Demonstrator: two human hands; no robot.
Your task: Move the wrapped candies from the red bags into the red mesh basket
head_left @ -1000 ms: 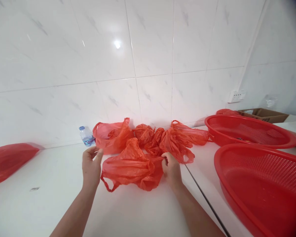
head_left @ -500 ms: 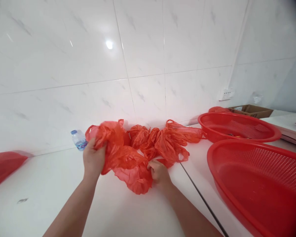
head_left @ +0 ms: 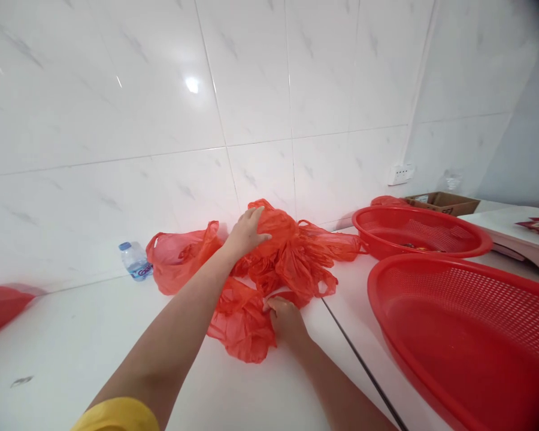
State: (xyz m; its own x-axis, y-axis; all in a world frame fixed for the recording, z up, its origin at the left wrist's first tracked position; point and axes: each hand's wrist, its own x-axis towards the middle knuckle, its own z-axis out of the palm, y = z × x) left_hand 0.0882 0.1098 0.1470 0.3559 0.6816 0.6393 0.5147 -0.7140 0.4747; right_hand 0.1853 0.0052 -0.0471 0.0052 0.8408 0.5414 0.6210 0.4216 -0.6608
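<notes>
Head camera: the left hand (head_left: 248,233) stretches toward the tiled wall (head_left: 251,90), its fingers spread and thumb apart, lying against the crumpled red plastic (head_left: 281,224) at the back of the white table (head_left: 233,398). The right hand (head_left: 290,320), nearer the person, has its fingers curled and pinches the edge of the near red bag (head_left: 245,329), which lies rumpled on the table between the two forearms; whether this bag and the plastic under the left hand are one piece, I cannot tell. A yellow sleeve (head_left: 117,416) shows on the left arm, which crosses in front of a loose red bag (head_left: 175,266). Just beside that bag stands a water bottle (head_left: 137,263) with a blue cap. Right of the left hand, bunched red bags (head_left: 299,263) lie in a heap. Farther right are two red baskets (head_left: 453,347), the far one holding some small items, with a cardboard box (head_left: 465,206) behind.
</notes>
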